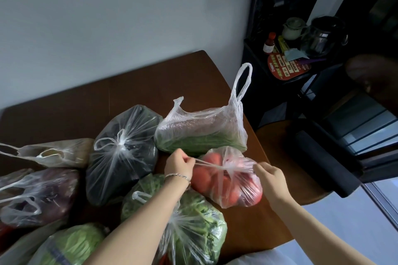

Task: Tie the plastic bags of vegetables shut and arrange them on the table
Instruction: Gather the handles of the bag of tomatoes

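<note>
**Item: bag of tomatoes** (228, 180). Thin clear plastic carrier, filled with round red tomatoes. It lies on its side near the right edge of the brown wooden worktop (150, 84), touching the bag of long green vegetables (200, 135) behind it and just beside the bag of leafy greens (193, 228).

**Closure:** the two handle strands cross at a bunched knot (227, 166) on top and run taut to either side. The tie looks close to tightened, not finished.

**Hands:** the left hand (179, 164), with a bracelet at the wrist, pinches the left strand in curled fingers. The right hand (269, 178) pinches the right strand end.

**Handling, as judged:**
- The film is soft, slippery and easily torn, so hold it by the twisted handles, which are stronger than the bag wall.
- The load is moderately heavy, able to roll and easily bruised, so lift by the knot with support beneath and set it down gently.
- Pulling the strands too hard could stretch or snap them.

**Adjacent stock:**
- dark bag (122, 150), tied
- green vegetable bag, one handle loop (243, 84) standing upright, apparently untied
- bag of purple vegetables (41, 196), handles loose
- cabbage bag (71, 245), closure not visible
</note>
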A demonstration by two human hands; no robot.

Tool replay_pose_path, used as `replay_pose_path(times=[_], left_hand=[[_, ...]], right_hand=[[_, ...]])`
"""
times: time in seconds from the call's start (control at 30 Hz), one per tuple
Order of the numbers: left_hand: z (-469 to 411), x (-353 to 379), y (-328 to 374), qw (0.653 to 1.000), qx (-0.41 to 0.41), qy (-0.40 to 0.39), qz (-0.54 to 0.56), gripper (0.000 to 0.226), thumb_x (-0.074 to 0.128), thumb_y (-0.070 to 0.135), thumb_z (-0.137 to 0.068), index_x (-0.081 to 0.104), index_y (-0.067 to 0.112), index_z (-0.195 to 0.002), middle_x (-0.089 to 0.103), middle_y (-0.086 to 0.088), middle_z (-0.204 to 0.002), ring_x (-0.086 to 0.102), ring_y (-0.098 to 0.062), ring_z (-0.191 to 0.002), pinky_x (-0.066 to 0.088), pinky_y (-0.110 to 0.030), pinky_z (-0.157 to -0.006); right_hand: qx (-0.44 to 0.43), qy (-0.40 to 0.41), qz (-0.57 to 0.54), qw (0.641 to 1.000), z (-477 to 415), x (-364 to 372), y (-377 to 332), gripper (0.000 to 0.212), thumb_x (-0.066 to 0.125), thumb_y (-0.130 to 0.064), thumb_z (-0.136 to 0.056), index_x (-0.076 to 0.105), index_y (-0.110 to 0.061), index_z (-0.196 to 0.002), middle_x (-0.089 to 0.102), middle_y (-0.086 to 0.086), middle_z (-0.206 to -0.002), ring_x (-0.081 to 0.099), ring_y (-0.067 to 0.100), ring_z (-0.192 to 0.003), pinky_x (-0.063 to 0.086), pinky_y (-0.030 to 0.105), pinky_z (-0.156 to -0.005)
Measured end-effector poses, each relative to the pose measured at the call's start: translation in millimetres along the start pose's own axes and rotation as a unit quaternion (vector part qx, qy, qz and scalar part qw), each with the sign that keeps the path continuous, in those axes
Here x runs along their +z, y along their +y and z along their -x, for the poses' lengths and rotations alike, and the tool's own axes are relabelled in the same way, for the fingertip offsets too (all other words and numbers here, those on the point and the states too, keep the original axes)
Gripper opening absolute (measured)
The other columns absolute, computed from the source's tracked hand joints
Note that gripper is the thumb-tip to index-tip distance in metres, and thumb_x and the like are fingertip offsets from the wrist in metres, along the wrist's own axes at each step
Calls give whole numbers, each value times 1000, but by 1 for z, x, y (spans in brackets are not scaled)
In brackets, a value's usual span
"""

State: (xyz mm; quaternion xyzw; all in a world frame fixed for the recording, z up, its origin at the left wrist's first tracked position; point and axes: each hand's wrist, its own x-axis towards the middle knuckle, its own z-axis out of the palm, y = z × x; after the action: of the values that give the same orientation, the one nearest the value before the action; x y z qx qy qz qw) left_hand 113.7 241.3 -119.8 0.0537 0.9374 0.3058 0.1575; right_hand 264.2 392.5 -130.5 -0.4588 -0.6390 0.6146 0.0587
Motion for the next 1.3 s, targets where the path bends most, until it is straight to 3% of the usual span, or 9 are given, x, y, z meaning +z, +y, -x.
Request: replay_pose_path(times=[0.23,0.37,0.57,0.7,0.8,0.93,1.07,1.17,1.3], left_hand=[[0,16,-21,997,-71,23,26,29,55,13,-86,41,15,-62,67,-22,-93,62,-35,-90,44,-34,-75],[6,13,15,962,-5,-72,265,20,50,18,-92,53,16,-72,69,-6,-80,68,-4,-69,54,-22,-72],[24,15,34,942,93,-297,124,52,30,42,-96,65,36,-59,60,12,-44,56,-4,-52,45,-20,-63],[24,16,31,955,6,-243,167,49,26,45,-97,55,24,-64,60,14,-44,56,6,-43,40,-1,-47],[22,16,27,944,-26,-247,217,63,21,49,-96,73,22,-78,71,0,-81,63,-14,-72,52,-19,-70],[23,22,24,925,-37,-241,292,66,20,49,-97,78,24,-77,71,0,-67,49,-16,-61,38,-25,-60],[27,19,25,931,-17,-237,279,62,21,40,-99,77,21,-80,68,6,-68,56,-11,-69,42,-19,-62],[30,12,25,964,70,-177,186,52,27,30,-99,71,2,-92,61,3,-83,57,-13,-79,42,-15,-70],[33,4,31,960,97,-199,170,44,35,24,-99,68,15,-71,50,4,-61,49,-4,-54,43,-13,-61]], right_hand=[[131,79,-9,988,-11,-3,24,28,57,-19,-83,60,2,-65,43,13,-61,38,20,-54,31,30,-54],[-12,-12,-87,996,-2,0,-25,24,54,-15,-87,68,-4,-70,62,7,-68,52,14,-62,40,28,-59],[-155,-105,53,981,-2,18,-63,26,54,-17,-90,72,-14,-71,61,-4,-64,45,6,-55,36,15,-52],[-122,-77,25,989,-17,19,-47,16,55,-18,-90,69,-11,-93,67,6,-83,58,13,-69,45,23,-63],[-101,-104,74,987,-15,22,-25,23,58,-9,-87,64,-12,-109,68,0,-96,62,8,-74,49,14,-64],[-177,-153,236,943,-7,35,-7,21,60,-21,-87,71,-4,-85,69,5,-83,59,17,-73,50,31,-70],[-124,-90,124,980,-3,44,-7,14,57,-18,-89,69,-16,-83,64,-6,-79,57,9,-69,44,11,-61],[-15,-77,-1,997,-2,49,-9,21,54,-16,-91,65,-21,-74,63,2,-74,55,11,-62,50,25,-59],[-99,-108,108,983,-8,54,-13,22,54,-6,-88,69,-6,-72,60,10,-61,44,10,-54,35,18,-50]])
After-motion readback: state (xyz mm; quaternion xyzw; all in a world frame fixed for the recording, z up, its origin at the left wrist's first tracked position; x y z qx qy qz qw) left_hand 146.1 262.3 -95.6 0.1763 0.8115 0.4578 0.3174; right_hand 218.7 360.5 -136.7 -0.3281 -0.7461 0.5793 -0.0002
